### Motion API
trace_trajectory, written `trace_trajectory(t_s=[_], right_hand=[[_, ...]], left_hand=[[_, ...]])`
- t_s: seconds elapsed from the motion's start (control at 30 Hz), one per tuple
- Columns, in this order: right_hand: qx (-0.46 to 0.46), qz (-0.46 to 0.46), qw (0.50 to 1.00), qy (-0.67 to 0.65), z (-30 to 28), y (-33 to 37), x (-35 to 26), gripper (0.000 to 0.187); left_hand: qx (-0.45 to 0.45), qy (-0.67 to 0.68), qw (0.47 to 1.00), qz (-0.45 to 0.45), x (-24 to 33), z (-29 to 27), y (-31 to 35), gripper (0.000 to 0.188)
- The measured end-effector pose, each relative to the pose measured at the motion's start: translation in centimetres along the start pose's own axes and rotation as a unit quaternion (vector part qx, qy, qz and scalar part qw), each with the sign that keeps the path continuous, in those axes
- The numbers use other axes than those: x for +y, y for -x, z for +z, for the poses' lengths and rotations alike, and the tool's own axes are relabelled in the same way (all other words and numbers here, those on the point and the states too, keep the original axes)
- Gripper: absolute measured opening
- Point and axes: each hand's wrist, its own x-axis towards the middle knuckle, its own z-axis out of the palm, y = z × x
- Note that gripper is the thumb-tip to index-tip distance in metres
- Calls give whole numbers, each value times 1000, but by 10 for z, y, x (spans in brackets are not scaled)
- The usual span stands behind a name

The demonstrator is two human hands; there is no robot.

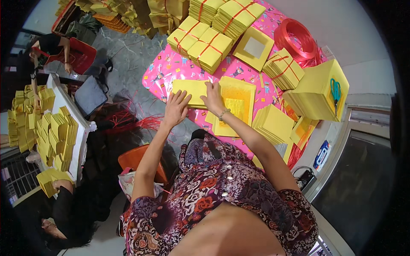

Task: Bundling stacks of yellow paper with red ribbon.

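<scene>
A folded stack of yellow paper (192, 88) lies near the front edge of the table, under both my hands. My left hand (176, 107) rests on its left part, fingers stretched out and slightly spread. At the stack's right end, my right hand (213, 99) presses with fingers and thumb apart; a beaded bracelet circles that wrist. Just right of it, partly under my right forearm, are flat yellow sheets (244, 91) with an orange and gold printed middle. Whatever is beneath my palms is hidden.
Tied yellow paper bundles (210, 49) stand at the back of the pink patterned table (160, 70). A red plastic twine roll (294, 38) and teal scissors (335, 90) on a tall paper stack (314, 96) are at right. Two people work at a white table (85, 141) on the left.
</scene>
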Motion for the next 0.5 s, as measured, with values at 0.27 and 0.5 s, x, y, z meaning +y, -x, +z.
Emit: trace_trajectory(t_s=[0.27,0.5], right_hand=[[-38,-17,997,71,7,5,-12,34],[-67,-12,991,112,4,9,-19,29]], left_hand=[[2,-21,996,-88,23,16,0,53],[-2,-63,989,-133,31,32,-6,56]])
